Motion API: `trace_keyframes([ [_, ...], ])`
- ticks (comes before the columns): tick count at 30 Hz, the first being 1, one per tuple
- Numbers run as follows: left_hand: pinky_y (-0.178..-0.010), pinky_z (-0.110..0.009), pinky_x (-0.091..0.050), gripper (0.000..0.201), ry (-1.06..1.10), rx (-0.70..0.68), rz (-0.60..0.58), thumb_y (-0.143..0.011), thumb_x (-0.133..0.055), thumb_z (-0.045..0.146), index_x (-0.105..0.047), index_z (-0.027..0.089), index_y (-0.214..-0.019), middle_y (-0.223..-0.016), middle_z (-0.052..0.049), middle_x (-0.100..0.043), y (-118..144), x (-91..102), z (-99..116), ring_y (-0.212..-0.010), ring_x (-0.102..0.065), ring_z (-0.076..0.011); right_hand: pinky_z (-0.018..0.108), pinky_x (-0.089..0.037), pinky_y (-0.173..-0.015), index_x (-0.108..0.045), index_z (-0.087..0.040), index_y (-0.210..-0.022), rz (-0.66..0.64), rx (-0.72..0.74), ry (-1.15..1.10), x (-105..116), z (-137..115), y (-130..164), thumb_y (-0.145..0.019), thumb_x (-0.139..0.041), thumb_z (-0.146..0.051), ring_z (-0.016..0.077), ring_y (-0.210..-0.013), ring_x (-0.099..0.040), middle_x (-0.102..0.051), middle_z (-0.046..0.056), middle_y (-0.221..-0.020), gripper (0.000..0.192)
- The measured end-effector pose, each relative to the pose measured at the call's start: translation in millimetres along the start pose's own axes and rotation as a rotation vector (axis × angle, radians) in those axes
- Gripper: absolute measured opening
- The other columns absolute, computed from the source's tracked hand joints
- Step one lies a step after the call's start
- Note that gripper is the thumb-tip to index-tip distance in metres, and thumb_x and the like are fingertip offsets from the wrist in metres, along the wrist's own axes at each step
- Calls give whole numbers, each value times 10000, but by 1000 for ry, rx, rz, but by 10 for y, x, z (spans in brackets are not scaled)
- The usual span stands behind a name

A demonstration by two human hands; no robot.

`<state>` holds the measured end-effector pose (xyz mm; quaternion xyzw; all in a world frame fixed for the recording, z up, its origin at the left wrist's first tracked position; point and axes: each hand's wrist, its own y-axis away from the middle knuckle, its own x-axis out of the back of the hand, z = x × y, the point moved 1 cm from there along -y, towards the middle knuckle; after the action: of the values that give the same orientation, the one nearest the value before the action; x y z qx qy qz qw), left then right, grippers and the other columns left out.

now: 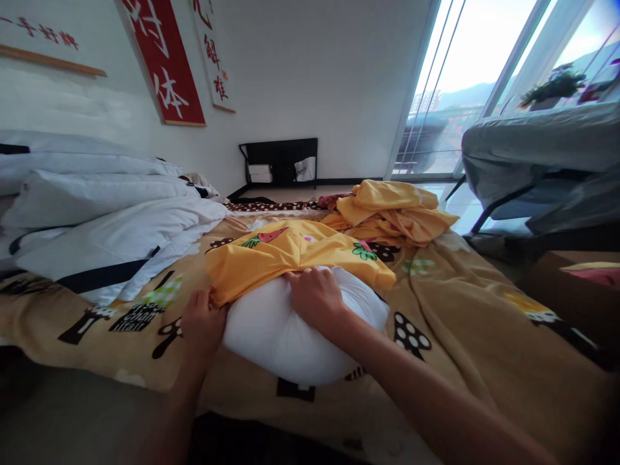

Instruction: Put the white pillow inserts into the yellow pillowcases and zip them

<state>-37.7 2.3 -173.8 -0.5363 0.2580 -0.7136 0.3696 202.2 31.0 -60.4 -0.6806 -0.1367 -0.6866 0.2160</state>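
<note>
A white pillow (285, 342) lies on the bed, its far part inside a yellow pillowcase (295, 242) printed with carrots. The near part of the pillow is bare. At the case's left corner, my left hand (203, 316) is closed on the edge of the yellow cloth. My right hand (317, 294) rests over the middle of the pillow, its fingers closed on the case's opening edge. The fingertips of the right hand are partly hidden under the hand itself.
Several white pillows (101, 223) are stacked at the left. A pile of yellow cloth (392, 210) lies farther back on the patterned blanket (484, 310). A cardboard box (557, 278) stands at the right, near a covered piece of furniture (537, 142). Behind is a black rack (285, 152).
</note>
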Motion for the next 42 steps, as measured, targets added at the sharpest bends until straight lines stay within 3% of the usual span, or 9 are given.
trace_keyframes([
  [5, -731, -336, -497, 235, 441, 477, 152, -763, -547, 336, -631, 182, -920, -792, -41, -654, 268, -238, 121, -766, -602, -194, 321, -455, -701, -624, -200, -1161, 28, -16, 12, 19, 96, -20, -892, -373, -166, 237, -896, -677, -707, 128, -912, 370],
  [9, -714, -301, -519, 248, 553, 518, 254, -811, -479, 366, -582, 163, -908, -828, -48, -645, 164, -339, 460, -747, -599, -160, 318, -444, -706, -567, -278, -1259, 51, -75, 13, 17, 327, 33, -841, -402, -177, 232, -866, -673, -717, 79, -948, 461],
  [15, -589, -223, -439, 140, 664, 425, 216, -738, -464, 299, -500, 178, -679, -626, 11, -506, -502, -255, 1282, -613, -480, -118, 318, -422, -732, -462, -340, -1418, 86, -329, -68, -72, 1074, 158, -818, -413, -230, 254, -937, -659, -710, 76, -1070, 612],
  [20, -803, -313, -471, 216, 769, -22, -196, -694, -426, 287, -585, 162, -770, -792, -52, -609, -932, -84, 1761, -818, -553, -192, 305, -418, -804, -373, -270, -1485, 110, -490, -224, -176, 1688, 355, -842, -433, -269, 249, -1049, -627, -694, 77, -1134, 646],
  [24, -955, -346, -445, 452, 753, -380, -628, -707, -495, 355, -618, 157, -1094, -1141, -95, -624, -1090, 82, 1545, -1060, -554, -252, 301, -415, -813, -359, -265, -1491, 145, -492, -324, -235, 1760, 480, -852, -435, -283, 232, -1006, -637, -707, 64, -1078, 644],
  [26, -909, -327, -469, 458, 622, -416, -701, -736, -540, 398, -600, 166, -1127, -1127, -88, -626, -1154, 111, 1440, -1003, -579, -238, 308, -412, -814, -346, -270, -1497, 156, -486, -333, -240, 1713, 481, -854, -429, -287, 239, -1015, -636, -706, 69, -1083, 649],
  [34, -638, -264, -392, 290, 92, -198, -342, -753, -550, 276, -602, 179, -1021, -745, -41, -640, -960, -337, 1551, -732, -602, -215, 308, -380, -720, -404, -325, -1463, 142, -512, -172, -165, 1569, 424, -856, -417, -274, 255, -988, -646, -713, 65, -1066, 610],
  [38, -645, -286, -364, 151, 132, -125, -108, -822, -463, 223, -607, 177, -833, -675, -49, -608, -762, -534, 1559, -665, -556, -191, 306, -369, -663, -431, -368, -1429, 114, -495, -90, -84, 1382, 355, -849, -436, -262, 256, -887, -667, -721, 54, -1006, 590],
  [42, -743, -316, -407, 201, 215, -138, 15, -801, -373, 134, -456, 198, -630, -604, -32, -549, -725, -430, 1642, -671, -535, -177, 303, -378, -620, -566, -243, -1277, 103, -409, -12, -17, 1127, 206, -901, -391, -243, 258, -823, -683, -716, 93, -908, 415],
])
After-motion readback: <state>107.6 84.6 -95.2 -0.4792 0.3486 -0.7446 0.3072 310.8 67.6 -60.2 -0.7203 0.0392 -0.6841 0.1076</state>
